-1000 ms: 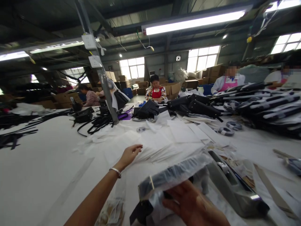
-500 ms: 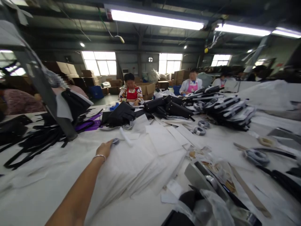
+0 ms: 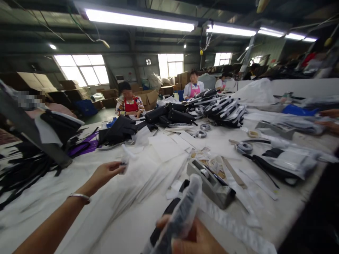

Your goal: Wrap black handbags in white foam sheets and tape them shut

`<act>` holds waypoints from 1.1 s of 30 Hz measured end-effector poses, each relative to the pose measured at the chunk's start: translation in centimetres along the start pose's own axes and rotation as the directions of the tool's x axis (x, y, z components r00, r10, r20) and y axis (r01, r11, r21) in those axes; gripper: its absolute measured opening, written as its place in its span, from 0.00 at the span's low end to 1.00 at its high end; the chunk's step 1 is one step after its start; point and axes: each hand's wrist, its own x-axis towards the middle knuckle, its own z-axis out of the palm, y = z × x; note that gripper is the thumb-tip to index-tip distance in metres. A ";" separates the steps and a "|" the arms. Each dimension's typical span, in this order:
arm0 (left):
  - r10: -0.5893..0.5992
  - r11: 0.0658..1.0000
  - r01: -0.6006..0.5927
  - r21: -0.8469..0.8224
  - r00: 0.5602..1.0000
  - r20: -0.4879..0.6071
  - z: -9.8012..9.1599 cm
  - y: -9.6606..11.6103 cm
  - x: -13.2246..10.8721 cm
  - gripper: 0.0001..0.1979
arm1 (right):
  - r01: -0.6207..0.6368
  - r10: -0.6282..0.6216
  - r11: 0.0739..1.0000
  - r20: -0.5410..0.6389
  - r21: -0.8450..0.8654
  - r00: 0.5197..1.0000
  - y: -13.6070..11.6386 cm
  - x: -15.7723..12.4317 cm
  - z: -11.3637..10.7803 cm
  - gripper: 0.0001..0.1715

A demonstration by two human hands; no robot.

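Note:
My left hand [image 3: 109,173], with a silver bracelet at the wrist, reaches over the white sheets. Its fingertips pinch a small dark, partly clear piece [image 3: 123,166], too blurred to name. At the bottom centre my right hand [image 3: 193,234] is wrapped round a black strap in clear plastic [image 3: 182,208], which stands up at a slant. Just beyond the right hand is a grey tape dispenser [image 3: 209,183]. White sheets [image 3: 165,148] lie spread between the two hands and the black goods.
Black bags [image 3: 119,128] and a pile of wrapped straps [image 3: 225,109] lie along the back. Rolls of grey tape [image 3: 201,134] sit nearer. A slanted metal post [image 3: 42,137] stands at left. Several people sit beyond, and another person's hands [image 3: 329,120] show at right.
The view has swung right. My left hand has lifted with the small piece, which lay at its fingertips on the sheets. My right hand has come into view holding the wrapped black strap.

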 end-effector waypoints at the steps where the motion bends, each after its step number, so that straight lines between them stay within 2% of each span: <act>1: 0.034 0.995 -0.030 -0.098 0.999 0.043 0.0 2.6 -2.0 0.28 | 0.005 -0.004 0.999 -0.030 0.042 1.000 -0.3 -0.3 0.4 0.28; 3: 0.076 0.979 -0.050 -0.197 0.989 0.123 0.1 7.7 -5.7 0.26 | 0.030 -0.024 0.997 -0.080 0.075 0.997 -1.1 -0.6 0.9 0.26; 6: 0.110 0.954 -0.035 -0.299 0.965 0.237 0.3 13.8 -10.3 0.24 | 0.078 -0.080 0.997 -0.090 -0.023 0.993 -2.2 -0.8 1.0 0.23; 8: 0.124 0.945 -0.023 -0.328 0.949 0.289 0.5 16.4 -12.6 0.24 | 0.105 -0.115 0.989 -0.100 -0.105 0.988 -2.8 -0.8 1.0 0.23; 10: 0.129 0.951 -0.036 -0.306 0.949 0.288 0.7 17.9 -14.4 0.23 | 0.124 -0.145 0.977 -0.111 -0.174 0.983 -3.2 -0.9 1.1 0.23; 14: 0.106 0.970 -0.035 -0.241 0.952 0.287 1.3 19.1 -16.6 0.25 | 0.157 -0.201 0.938 -0.116 -0.309 0.973 -3.9 -1.1 1.2 0.22; 20: 0.089 0.935 0.067 -0.349 0.907 0.413 1.8 20.9 -18.0 0.28 | 0.169 -0.219 0.894 -0.075 -0.415 0.973 -4.7 -1.0 0.9 0.24; 24: 0.047 0.953 0.082 -0.292 0.912 0.409 1.4 22.1 -18.7 0.29 | 0.156 -0.189 0.911 -0.051 -0.382 0.981 -4.9 -1.0 0.7 0.25; 29: -0.012 0.969 0.111 -0.222 0.915 0.403 1.6 22.5 -19.6 0.29 | 0.113 -0.133 0.950 -0.052 -0.292 0.990 -4.7 -1.0 0.4 0.35; 33: -0.027 0.976 0.107 -0.192 0.924 0.380 2.7 22.5 -20.1 0.28 | 0.084 -0.104 0.964 -0.068 -0.254 0.992 -4.5 -1.2 -0.2 0.29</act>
